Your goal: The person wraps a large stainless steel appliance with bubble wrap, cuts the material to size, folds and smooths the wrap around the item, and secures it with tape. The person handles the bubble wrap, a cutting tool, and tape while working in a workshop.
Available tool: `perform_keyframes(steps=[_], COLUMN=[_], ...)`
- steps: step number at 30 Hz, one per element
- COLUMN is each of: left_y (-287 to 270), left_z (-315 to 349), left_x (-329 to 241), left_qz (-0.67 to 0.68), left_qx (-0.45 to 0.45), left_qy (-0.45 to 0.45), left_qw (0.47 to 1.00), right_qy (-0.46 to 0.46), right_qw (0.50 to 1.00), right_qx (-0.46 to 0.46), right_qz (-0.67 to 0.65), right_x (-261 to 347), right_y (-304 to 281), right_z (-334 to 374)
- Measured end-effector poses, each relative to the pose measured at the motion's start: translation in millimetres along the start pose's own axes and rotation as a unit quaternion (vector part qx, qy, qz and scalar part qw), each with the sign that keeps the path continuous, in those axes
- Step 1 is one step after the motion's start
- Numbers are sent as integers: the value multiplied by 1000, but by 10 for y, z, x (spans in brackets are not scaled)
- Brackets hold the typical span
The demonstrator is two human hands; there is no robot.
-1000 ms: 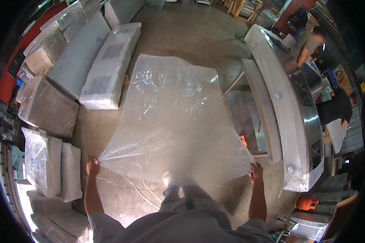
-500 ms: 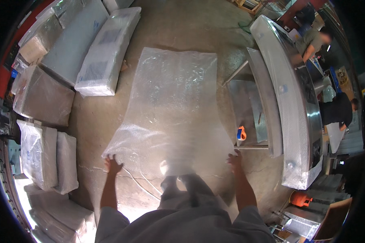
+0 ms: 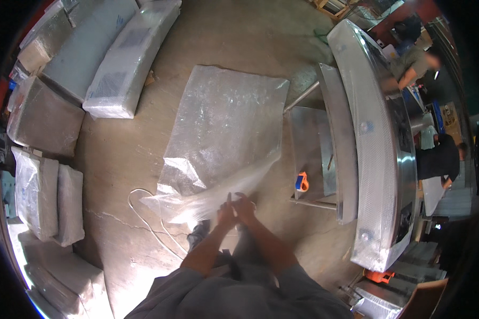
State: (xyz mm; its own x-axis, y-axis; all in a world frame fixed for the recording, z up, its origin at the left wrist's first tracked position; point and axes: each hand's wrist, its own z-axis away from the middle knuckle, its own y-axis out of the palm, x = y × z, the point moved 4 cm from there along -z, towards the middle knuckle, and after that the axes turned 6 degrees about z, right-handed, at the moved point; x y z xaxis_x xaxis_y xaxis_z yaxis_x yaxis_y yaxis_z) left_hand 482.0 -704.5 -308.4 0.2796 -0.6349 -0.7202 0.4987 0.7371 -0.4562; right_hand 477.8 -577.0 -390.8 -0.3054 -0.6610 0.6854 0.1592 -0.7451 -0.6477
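Concrete floor (image 3: 239, 48) lies bare beyond the bubble wrap (image 3: 223, 133), between wrapped panels (image 3: 127, 58) on the left and a steel table (image 3: 367, 149) on the right, whose low shelf holds a tape dispenser (image 3: 302, 182). Clear and crinkled, the sheet lies flat on the floor, its near edge lifted and bunched. Left hand (image 3: 226, 215) and right hand (image 3: 246, 207) meet together, pinching that gathered edge. A white cord (image 3: 143, 218) loops just beside it.
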Motion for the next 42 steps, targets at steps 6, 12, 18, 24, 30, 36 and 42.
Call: perform_keyframes(steps=[6, 12, 18, 24, 30, 36, 42], left_y=[410, 571, 461, 638, 1165, 1720, 1818], left_z=[-371, -302, 226, 901, 1073, 1035, 824], left_x=[306, 441, 524, 374, 18, -97, -186], left_qz=[63, 88, 162, 51, 127, 301, 166], left_qx=[-121, -165, -228, -210, -104, -132, -165], left_qy=[-30, -72, -98, -199, -290, -365, -297], left_qw=[990, 980, 955, 956, 943, 871, 926], right_qy=[-12, 6, 337, 462, 558, 541, 406], right_qw=[991, 977, 896, 860, 803, 819, 880], right_qx=[77, 191, 115, 71, 69, 160, 167], right_qz=[-105, -94, -265, -203, -199, -105, -185], right_x=[-29, -353, -1444, -2770, -3913, -4734, -5630], right_y=[-76, -391, -886, -1235, -1106, -581, -86], right_z=[-205, -558, -1135, -1888, -3034, -3927, -4101])
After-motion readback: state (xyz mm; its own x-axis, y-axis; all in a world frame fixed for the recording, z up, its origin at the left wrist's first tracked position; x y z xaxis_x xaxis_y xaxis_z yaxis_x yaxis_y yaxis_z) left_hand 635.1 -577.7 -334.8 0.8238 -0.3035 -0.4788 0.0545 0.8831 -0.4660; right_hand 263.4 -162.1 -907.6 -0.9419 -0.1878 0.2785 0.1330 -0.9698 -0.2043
